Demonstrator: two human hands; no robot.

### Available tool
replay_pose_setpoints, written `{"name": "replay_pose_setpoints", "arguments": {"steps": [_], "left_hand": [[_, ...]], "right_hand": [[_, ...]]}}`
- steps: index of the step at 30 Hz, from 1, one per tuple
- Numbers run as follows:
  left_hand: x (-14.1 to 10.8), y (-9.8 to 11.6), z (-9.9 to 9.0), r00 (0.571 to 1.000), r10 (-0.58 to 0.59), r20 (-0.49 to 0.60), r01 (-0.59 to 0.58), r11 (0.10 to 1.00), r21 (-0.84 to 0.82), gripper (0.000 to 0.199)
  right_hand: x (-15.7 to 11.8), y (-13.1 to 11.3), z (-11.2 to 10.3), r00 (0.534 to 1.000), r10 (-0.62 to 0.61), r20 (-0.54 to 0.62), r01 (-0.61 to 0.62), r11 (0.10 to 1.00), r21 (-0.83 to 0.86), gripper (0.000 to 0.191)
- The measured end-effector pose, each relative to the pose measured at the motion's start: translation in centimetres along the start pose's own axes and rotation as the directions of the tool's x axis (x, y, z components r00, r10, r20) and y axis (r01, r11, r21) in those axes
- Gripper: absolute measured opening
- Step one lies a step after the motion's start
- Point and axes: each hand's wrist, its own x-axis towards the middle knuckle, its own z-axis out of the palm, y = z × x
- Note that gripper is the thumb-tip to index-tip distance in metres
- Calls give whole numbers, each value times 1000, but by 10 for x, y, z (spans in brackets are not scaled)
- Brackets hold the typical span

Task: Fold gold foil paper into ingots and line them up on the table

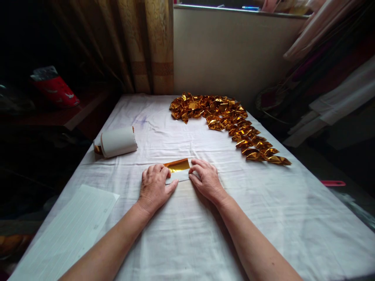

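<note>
A small sheet of gold foil paper (179,167) lies on the white tablecloth, its near edge folded over so a white strip shows. My left hand (155,185) grips the sheet's left end, with the thumb along the near edge and the fingers curled on top. At the right end, my right hand (206,179) pinches the folded strip between thumb and fingers. Beyond my hands, many folded gold foil pieces (216,107) lie in a pile at the back, trailing in rows toward the right.
On the left stands a rolled stack of white-backed paper (118,141) lying on its side. A pale lined sheet (67,234) rests at the front left. A red container (55,89) sits on a dark side surface. Curtains (140,43) hang behind, clothes (345,86) to the right.
</note>
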Motion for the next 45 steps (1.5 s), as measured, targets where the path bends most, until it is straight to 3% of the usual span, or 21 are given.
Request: {"name": "replay_pose_setpoints", "arguments": {"steps": [4, 10, 29, 34, 45], "left_hand": [[7, 13, 3, 998, -53, 21, 52, 997, 57, 34], [9, 19, 7, 995, -95, 6, 95, 993, 69, 32], [-10, -21, -9, 997, -76, 27, 75, 996, 40, 19], [-12, -24, -4, 998, -54, -24, 53, 998, -26, 33], [-7, -20, 0, 998, -38, -41, 33, 993, -113, 26]], "right_hand": [[0, 1, 1, 1000, -10, -10, 10, 1000, -1, 9], [0, 0, 0, 1000, -14, -11, 14, 1000, 10, 9], [1, 2, -1, 1000, 0, 5, 0, 1000, 25, 8], [1, 2, -1, 1000, 2, 4, -2, 999, 34, 8], [0, 3, -2, 1000, -17, -3, 18, 999, 37, 40]]}}
